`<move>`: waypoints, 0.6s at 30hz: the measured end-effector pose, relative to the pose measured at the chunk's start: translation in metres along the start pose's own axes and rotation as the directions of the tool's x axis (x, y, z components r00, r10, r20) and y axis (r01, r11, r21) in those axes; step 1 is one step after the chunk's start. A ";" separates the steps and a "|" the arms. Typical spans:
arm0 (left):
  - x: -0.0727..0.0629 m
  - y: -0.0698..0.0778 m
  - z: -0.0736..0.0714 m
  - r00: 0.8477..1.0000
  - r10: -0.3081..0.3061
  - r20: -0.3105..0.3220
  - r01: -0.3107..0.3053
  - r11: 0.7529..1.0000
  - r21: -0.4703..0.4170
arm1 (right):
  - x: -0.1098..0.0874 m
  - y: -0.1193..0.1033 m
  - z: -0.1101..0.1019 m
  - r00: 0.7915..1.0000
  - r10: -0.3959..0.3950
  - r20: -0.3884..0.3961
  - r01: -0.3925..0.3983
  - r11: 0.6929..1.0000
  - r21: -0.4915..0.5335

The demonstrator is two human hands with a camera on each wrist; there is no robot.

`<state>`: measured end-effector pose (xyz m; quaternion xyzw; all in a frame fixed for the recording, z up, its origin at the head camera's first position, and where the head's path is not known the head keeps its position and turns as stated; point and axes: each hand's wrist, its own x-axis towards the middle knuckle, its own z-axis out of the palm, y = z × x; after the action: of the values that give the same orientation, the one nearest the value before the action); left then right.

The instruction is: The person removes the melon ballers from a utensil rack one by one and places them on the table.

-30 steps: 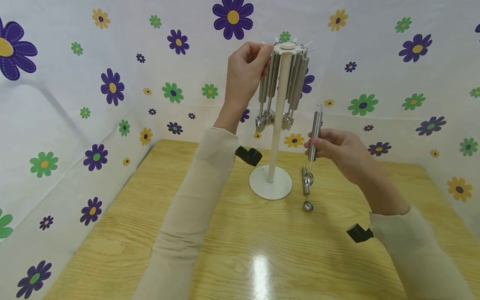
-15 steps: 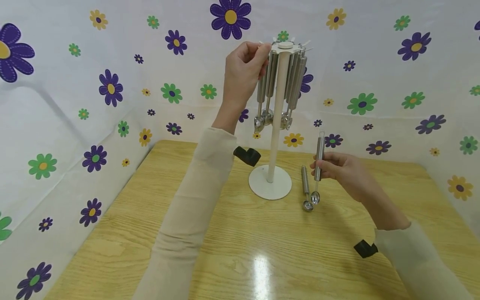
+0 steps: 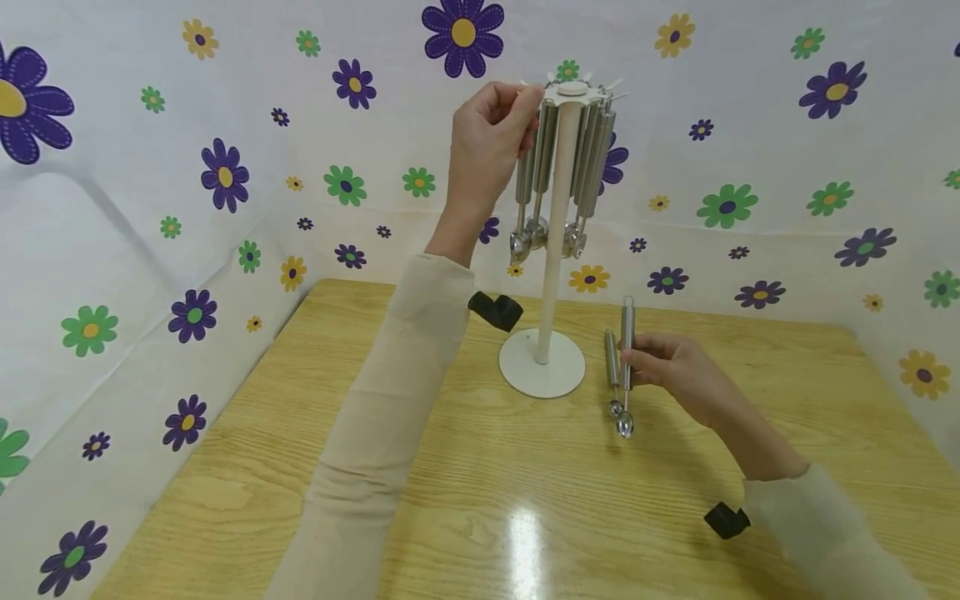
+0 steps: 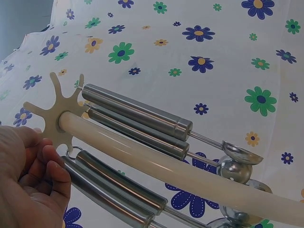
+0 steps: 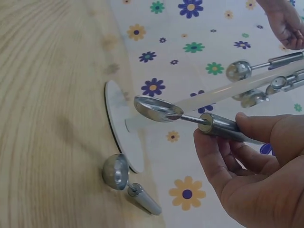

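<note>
My right hand (image 3: 678, 375) pinches the steel handle of an oval-bowled melon baller (image 3: 627, 342), bowl down, over the right part of the table. In the right wrist view that oval bowl (image 5: 156, 109) points away from the fingers. Just left of it a second melon baller (image 3: 611, 358), with a round bowl, lies on the table. My left hand (image 3: 491, 146) pinches an arm at the top of a cream utensil stand (image 3: 551, 275). Several steel scoops (image 4: 135, 107) hang by their handle loops from its star-shaped top (image 4: 61, 104). The curled left fingers partly hide that top.
The stand's round white base (image 3: 517, 367) rests on the wood-grain table (image 3: 450, 500), left of the lying melon baller. A white cloth with printed flowers (image 3: 375, 133) rises behind and beside the table. Black wrist mounts (image 3: 727, 521) stick out from both sleeves.
My right hand has lowered the oval melon baller toward the table, swinging right and then back left beside the lying one. The left hand has stayed at the stand's top.
</note>
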<state>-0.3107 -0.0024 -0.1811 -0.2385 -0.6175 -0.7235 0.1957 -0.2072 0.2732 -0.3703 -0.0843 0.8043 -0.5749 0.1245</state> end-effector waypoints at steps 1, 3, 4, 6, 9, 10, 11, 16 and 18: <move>0.000 0.000 0.000 1.000 -0.001 -0.002 0.001 1.000 0.000 | 0.000 0.001 0.001 1.000 0.003 0.000 -0.003 1.000 0.009; 0.000 0.001 0.000 1.000 -0.004 -0.005 0.004 1.000 0.001 | 0.000 0.003 0.002 1.000 0.006 0.001 -0.006 1.000 0.006; 0.000 0.001 0.000 1.000 -0.004 -0.006 0.004 1.000 0.000 | 0.000 0.004 0.003 1.000 0.004 0.002 -0.004 1.000 0.004; 0.000 0.001 0.001 1.000 -0.005 -0.008 0.005 1.000 0.000 | 0.000 0.006 0.003 1.000 0.010 0.001 -0.010 1.000 -0.007; 0.000 0.002 0.001 1.000 -0.005 -0.008 0.005 1.000 0.003 | -0.001 0.010 0.002 1.000 0.011 -0.003 -0.011 0.999 -0.035; 0.000 0.002 0.001 1.000 -0.005 -0.008 0.005 1.000 0.001 | -0.001 0.011 0.001 1.000 0.011 -0.006 -0.011 0.999 -0.045; -0.001 0.002 0.001 1.000 -0.006 -0.007 0.006 1.000 0.001 | -0.001 0.013 0.000 1.000 0.012 -0.009 -0.012 0.999 -0.052; -0.001 0.002 0.001 1.000 -0.006 -0.006 0.006 1.000 0.002 | -0.001 0.023 -0.007 0.999 0.025 -0.029 -0.027 0.997 -0.076; -0.001 0.003 0.001 1.000 -0.004 -0.007 0.004 1.000 0.003 | -0.001 0.026 -0.011 0.999 0.036 -0.039 -0.039 0.995 -0.089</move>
<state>-0.3080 -0.0018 -0.1797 -0.2346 -0.6184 -0.7239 0.1966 -0.2091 0.2917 -0.3918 -0.0639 0.8329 -0.5373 0.1162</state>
